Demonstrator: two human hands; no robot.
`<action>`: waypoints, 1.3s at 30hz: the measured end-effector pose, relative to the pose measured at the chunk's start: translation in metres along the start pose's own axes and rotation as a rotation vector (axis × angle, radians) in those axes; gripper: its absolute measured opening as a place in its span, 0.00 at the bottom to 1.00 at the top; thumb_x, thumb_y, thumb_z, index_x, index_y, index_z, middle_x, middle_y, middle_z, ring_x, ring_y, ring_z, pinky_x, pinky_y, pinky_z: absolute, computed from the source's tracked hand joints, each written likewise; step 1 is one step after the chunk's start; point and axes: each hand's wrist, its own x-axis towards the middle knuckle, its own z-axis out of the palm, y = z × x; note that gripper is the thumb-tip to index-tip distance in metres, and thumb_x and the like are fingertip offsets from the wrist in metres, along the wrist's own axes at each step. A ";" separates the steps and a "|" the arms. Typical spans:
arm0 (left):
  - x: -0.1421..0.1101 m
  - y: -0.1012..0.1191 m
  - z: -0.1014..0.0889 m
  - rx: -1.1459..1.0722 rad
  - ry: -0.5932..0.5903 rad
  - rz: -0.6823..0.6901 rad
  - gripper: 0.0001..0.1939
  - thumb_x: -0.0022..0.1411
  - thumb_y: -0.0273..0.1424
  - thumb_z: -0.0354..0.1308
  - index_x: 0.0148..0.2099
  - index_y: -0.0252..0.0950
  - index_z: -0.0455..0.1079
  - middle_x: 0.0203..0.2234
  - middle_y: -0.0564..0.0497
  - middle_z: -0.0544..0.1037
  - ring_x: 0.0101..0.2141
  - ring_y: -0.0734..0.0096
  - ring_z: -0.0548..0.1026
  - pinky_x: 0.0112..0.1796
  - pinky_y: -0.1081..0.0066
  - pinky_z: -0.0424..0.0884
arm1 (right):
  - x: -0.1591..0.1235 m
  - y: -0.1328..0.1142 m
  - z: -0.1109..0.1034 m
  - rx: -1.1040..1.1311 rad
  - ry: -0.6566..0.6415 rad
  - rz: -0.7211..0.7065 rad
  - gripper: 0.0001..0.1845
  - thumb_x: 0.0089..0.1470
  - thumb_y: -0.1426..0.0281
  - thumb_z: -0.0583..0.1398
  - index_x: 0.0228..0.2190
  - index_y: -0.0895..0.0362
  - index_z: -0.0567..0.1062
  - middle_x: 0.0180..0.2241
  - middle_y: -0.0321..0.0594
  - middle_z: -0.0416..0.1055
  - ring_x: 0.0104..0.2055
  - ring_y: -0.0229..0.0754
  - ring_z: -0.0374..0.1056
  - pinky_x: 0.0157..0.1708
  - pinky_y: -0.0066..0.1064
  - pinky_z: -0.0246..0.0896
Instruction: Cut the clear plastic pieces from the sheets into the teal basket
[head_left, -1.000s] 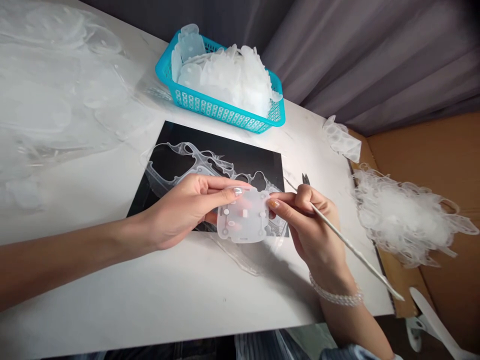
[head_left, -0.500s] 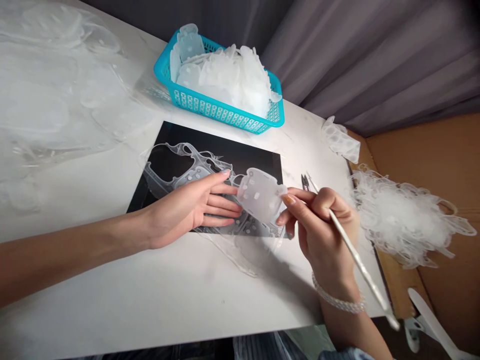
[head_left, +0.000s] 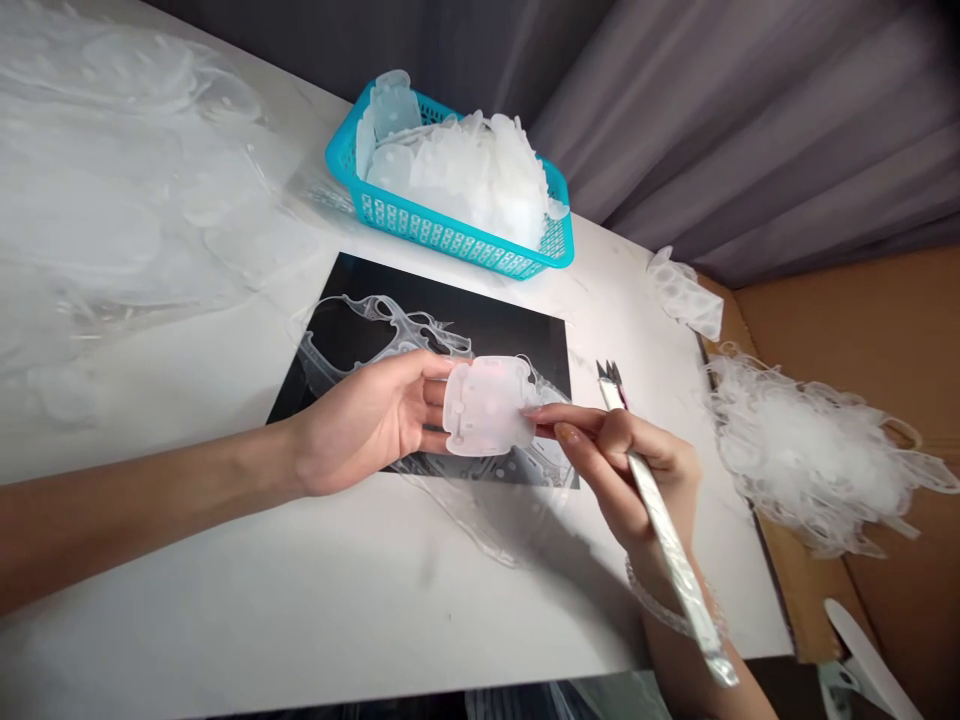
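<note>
My left hand (head_left: 375, 420) holds a translucent, frosted plastic piece (head_left: 491, 405) with notched, rounded edges, its thumb at the top left corner and its fingers behind. At the piece's right edge are the fingertips of my right hand (head_left: 630, 450). A slim pearly white tool (head_left: 675, 550) is held across that same hand, its narrow end pointing up and away. Below both hands, clear plastic sheet frames (head_left: 405, 325) with cutouts lie on a black mat (head_left: 487, 305). Dark pointed tips (head_left: 611, 372) show by the tool's far end; whether they belong to it I cannot tell.
A blue basket (head_left: 450, 240) heaped with similar frosted pieces stands at the back. Clear plastic sheets (head_left: 135, 190) cover the table's left side. Plastic offcuts (head_left: 810, 450) pile up at the right by a cardboard box (head_left: 862, 310). A crumpled plastic bit (head_left: 684, 290) lies near the curtain.
The frosted piece has moved left and turned, from my right fingers into my left hand, whose fingers now bend behind it. The white tool has swung more upright.
</note>
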 end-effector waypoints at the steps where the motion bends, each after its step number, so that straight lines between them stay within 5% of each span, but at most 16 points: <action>1: 0.000 0.000 0.000 -0.002 0.001 -0.001 0.20 0.65 0.37 0.53 0.52 0.30 0.74 0.43 0.40 0.81 0.46 0.53 0.77 0.48 0.54 0.73 | 0.000 0.001 0.000 0.051 0.001 0.018 0.24 0.58 0.78 0.61 0.18 0.56 0.54 0.37 0.38 0.81 0.34 0.40 0.78 0.32 0.29 0.73; 8: 0.001 0.000 0.000 -0.016 -0.037 -0.004 0.25 0.65 0.44 0.53 0.53 0.28 0.72 0.46 0.37 0.79 0.48 0.48 0.76 0.50 0.49 0.71 | 0.003 0.010 0.000 0.349 0.054 0.144 0.21 0.58 0.76 0.62 0.21 0.55 0.57 0.42 0.43 0.79 0.34 0.44 0.78 0.32 0.35 0.76; 18: 0.000 0.001 0.002 -0.051 -0.057 -0.029 0.28 0.65 0.45 0.52 0.57 0.28 0.68 0.48 0.37 0.79 0.50 0.47 0.75 0.50 0.49 0.71 | 0.007 0.014 0.005 0.439 -0.067 0.289 0.21 0.57 0.72 0.64 0.21 0.54 0.57 0.34 0.39 0.78 0.27 0.37 0.72 0.30 0.32 0.69; 25: -0.003 -0.006 0.003 -0.001 0.022 -0.040 0.30 0.69 0.46 0.47 0.63 0.28 0.62 0.51 0.35 0.77 0.51 0.50 0.76 0.51 0.53 0.71 | 0.021 0.015 0.012 0.355 -0.068 0.294 0.28 0.52 0.69 0.67 0.20 0.53 0.51 0.28 0.36 0.75 0.20 0.33 0.63 0.19 0.26 0.59; 29: 0.003 -0.006 -0.004 0.018 0.172 0.079 0.31 0.68 0.45 0.49 0.66 0.33 0.56 0.55 0.36 0.73 0.54 0.53 0.73 0.54 0.56 0.71 | 0.074 0.007 -0.005 -0.005 0.130 0.051 0.26 0.55 0.65 0.64 0.20 0.53 0.52 0.23 0.35 0.72 0.22 0.35 0.64 0.25 0.28 0.61; 33: 0.004 -0.006 -0.008 0.086 0.200 0.143 0.32 0.68 0.47 0.49 0.66 0.33 0.56 0.57 0.35 0.71 0.56 0.53 0.71 0.55 0.58 0.70 | 0.160 0.006 -0.020 -0.612 0.393 -0.261 0.21 0.62 0.62 0.56 0.21 0.53 0.56 0.23 0.34 0.66 0.26 0.37 0.64 0.28 0.29 0.59; 36: 0.004 -0.009 -0.008 0.140 0.191 0.132 0.34 0.66 0.48 0.51 0.66 0.32 0.56 0.56 0.34 0.71 0.57 0.51 0.71 0.55 0.57 0.69 | 0.221 0.015 -0.013 -0.721 0.318 -0.251 0.15 0.64 0.64 0.55 0.26 0.58 0.68 0.27 0.35 0.68 0.32 0.39 0.66 0.35 0.32 0.63; 39: 0.004 -0.012 -0.009 0.187 0.187 0.155 0.34 0.65 0.48 0.52 0.66 0.33 0.58 0.56 0.35 0.72 0.57 0.50 0.71 0.54 0.56 0.70 | 0.253 0.023 0.002 -0.741 0.173 -0.217 0.12 0.63 0.64 0.59 0.43 0.60 0.73 0.41 0.41 0.73 0.39 0.41 0.71 0.40 0.38 0.70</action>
